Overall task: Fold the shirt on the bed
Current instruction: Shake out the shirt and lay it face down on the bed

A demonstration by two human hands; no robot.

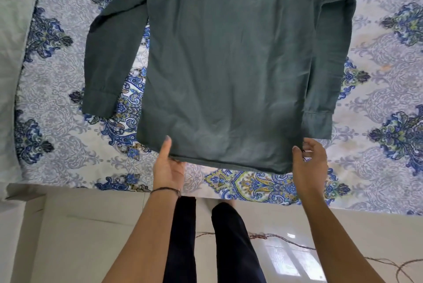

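Note:
A dark green long-sleeved shirt [238, 58] lies spread flat on the bed, back side up, hem toward me and both sleeves hanging down along its sides. My left hand [168, 166] pinches the hem's left corner, thumb on top of the cloth and fingers under it. My right hand [310, 163] is at the hem's right corner, thumb on the fabric edge, fingers spread and lifted just past the corner below the right cuff. The collar end is cut off at the top of the view.
The bed sheet [377, 168] has a blue and grey floral pattern; its near edge runs just below the hem. A pale pillow [13, 30] lies at the left. A thin cord [286, 241] trails across the glossy floor beside my dark-trousered legs [231, 243].

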